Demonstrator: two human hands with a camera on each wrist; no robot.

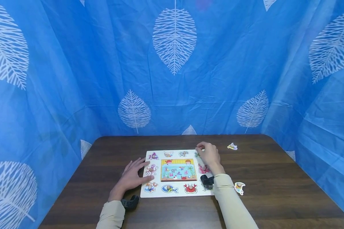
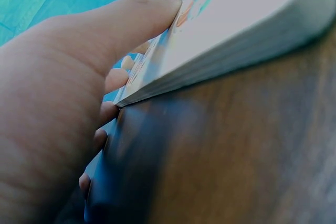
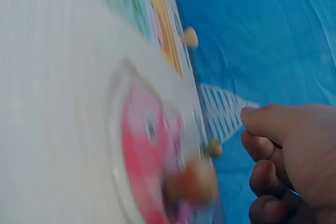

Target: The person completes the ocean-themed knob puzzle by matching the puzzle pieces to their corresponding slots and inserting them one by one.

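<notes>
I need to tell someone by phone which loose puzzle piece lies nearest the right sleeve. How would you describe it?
Start at the white puzzle board in the middle of the dark wooden table. Just off its near right corner, beside the right sleeve, lies a loose piece. Unlike the other loose piece by the far edge, it lies close to the person.

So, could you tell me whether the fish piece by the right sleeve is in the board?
Out: the fish piece lies on the table, off the board.
</notes>
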